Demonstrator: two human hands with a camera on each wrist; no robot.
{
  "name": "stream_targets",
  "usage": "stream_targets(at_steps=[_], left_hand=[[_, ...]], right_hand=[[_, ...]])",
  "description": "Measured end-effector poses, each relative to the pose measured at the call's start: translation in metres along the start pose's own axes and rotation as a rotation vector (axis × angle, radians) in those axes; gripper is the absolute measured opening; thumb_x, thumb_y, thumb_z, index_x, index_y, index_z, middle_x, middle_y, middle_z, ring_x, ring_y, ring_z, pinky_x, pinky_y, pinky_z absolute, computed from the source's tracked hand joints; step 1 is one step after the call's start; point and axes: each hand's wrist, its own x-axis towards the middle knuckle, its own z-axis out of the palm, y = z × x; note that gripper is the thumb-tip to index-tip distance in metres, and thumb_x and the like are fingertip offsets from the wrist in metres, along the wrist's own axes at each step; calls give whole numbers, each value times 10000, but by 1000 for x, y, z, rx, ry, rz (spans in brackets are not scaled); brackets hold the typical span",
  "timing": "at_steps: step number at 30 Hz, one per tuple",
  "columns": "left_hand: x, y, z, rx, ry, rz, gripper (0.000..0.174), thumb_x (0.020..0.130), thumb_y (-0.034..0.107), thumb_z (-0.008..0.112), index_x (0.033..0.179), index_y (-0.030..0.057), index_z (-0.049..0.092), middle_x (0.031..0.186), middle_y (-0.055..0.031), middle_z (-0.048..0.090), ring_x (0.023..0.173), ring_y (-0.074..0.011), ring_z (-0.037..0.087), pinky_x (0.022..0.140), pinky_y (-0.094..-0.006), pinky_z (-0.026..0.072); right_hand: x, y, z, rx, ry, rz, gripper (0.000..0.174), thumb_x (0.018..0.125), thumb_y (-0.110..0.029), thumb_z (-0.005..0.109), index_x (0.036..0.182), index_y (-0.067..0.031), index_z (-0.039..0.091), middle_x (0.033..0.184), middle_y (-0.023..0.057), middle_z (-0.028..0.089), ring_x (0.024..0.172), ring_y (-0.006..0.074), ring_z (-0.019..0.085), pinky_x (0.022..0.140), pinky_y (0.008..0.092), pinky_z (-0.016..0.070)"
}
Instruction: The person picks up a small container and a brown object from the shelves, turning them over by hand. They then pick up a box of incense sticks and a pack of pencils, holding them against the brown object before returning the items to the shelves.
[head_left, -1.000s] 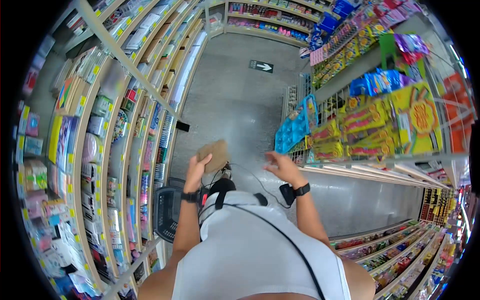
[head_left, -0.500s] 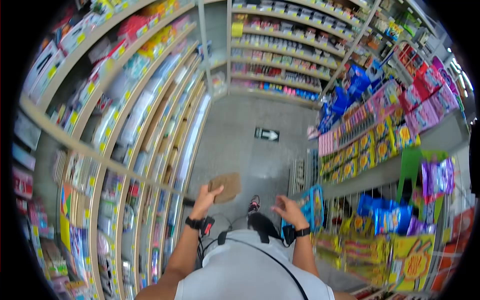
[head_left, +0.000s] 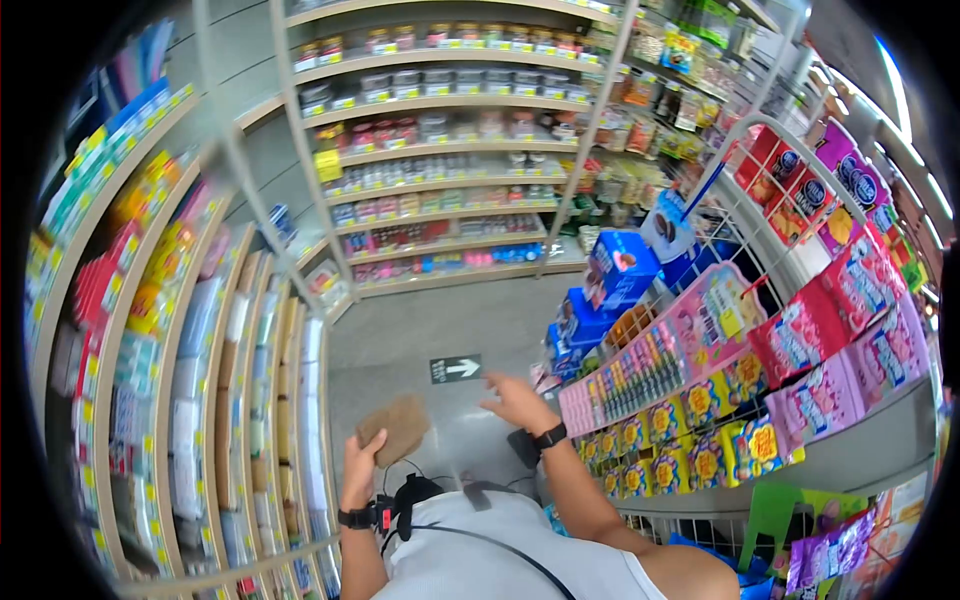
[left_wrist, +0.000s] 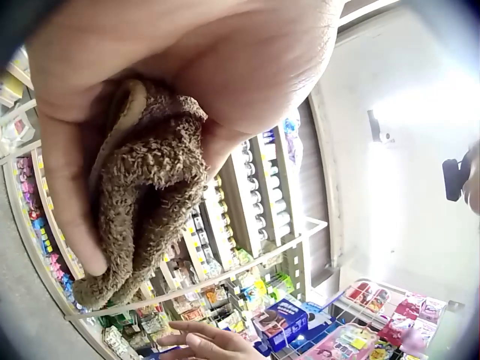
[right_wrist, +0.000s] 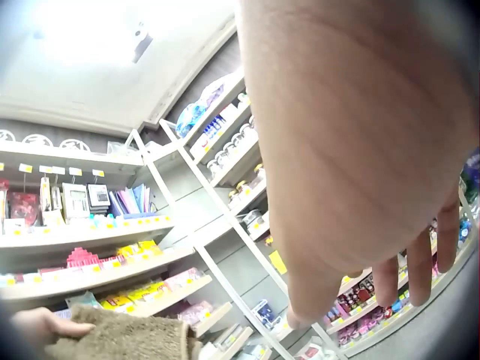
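In the head view my left hand (head_left: 360,468) grips a folded brown cloth (head_left: 402,430) low over the aisle, thumb on top. Close up in the left wrist view, the cloth (left_wrist: 154,169) has a rough, looped towel-like pile and hangs bent between thumb and fingers. My right hand (head_left: 520,402) reaches forward with nothing in it, its fingers extended. The right wrist view shows that palm (right_wrist: 352,142) with fingers spread, pointing down. Nearest to it, on the right, hangs a display of yellow candy packets (head_left: 690,430).
Shelves of stationery and packets (head_left: 180,380) line the left side. Across the aisle end stand shelves of jars (head_left: 440,85). A wire rack (head_left: 705,240) with candy bags and blue boxes (head_left: 618,270) juts in from the right. An arrow sign (head_left: 456,369) marks the grey floor (head_left: 400,325).
My view has lifted and moved forward along the aisle; the end shelves and floor arrow are nearer. The cloth stays in my left hand. My right hand has straightened forward, still holding nothing.
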Motion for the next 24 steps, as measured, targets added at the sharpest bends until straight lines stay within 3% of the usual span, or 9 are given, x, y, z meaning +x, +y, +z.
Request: stream_targets(at_steps=[1,3,6,7,9,11,16,18,24], left_hand=[[16,2,7,-42,-9,-11,371,911,153,700,1210,-59,643,1159,-103,699,1056,-180,645,950,-320,479],[49,3,17,-40,-75,-35,367,912,150,698,1209,-59,643,1157,-101,699,1053,-181,646,948,-320,479],[100,-4,29,9,-142,-83,356,913,146,695,1203,-55,646,1151,-97,697,1045,-181,645,939,-318,480],[116,-2,35,30,-182,-93,352,914,144,694,1199,-56,647,1148,-97,698,1039,-181,646,936,-317,481],[148,3,48,49,-244,-109,348,914,142,693,1195,-57,647,1145,-97,699,1033,-181,647,934,-316,481],[183,8,65,65,-298,-59,332,913,147,696,1171,-58,659,1113,-99,709,995,-183,658,907,-313,495],[279,15,95,166,-496,-65,333,906,189,716,1119,-64,676,1023,-97,726,920,-176,671,841,-314,521],[312,27,107,336,-628,-184,356,902,212,724,1124,-61,673,1014,-100,729,919,-167,668,835,-315,521],[395,37,151,452,-1024,30,426,899,262,724,1163,-64,653,1023,-142,734,933,-200,676,861,-344,513]], right_hand=[[12,-1,-8,-16,20,19,557,841,-325,774,1258,1,598,1021,191,703,916,316,687,792,395,545],[24,-2,-15,244,-37,73,559,847,-344,765,1251,6,599,1028,202,698,925,348,682,793,410,543],[27,29,-4,196,-72,146,569,850,-359,756,1259,3,595,1055,209,695,937,369,678,799,423,542],[28,36,-5,162,-122,212,580,850,-330,761,1295,-4,583,1092,192,696,943,322,685,823,393,542],[26,59,4,141,-121,269,582,854,-334,757,1300,-4,582,1089,195,696,950,326,684,832,395,540],[25,78,10,140,-94,302,582,875,-373,730,1291,9,587,1098,218,694,982,343,680,858,402,534],[51,91,-1,63,-55,461,607,881,-421,710,1271,31,598,1148,248,677,1033,368,671,875,420,530],[69,86,-8,72,-36,595,625,869,-415,724,1290,27,588,1156,245,677,1049,368,669,888,424,530],[119,61,-16,102,163,698,619,862,-368,737,1317,16,568,1196,246,666,1067,366,668,926,427,529]])
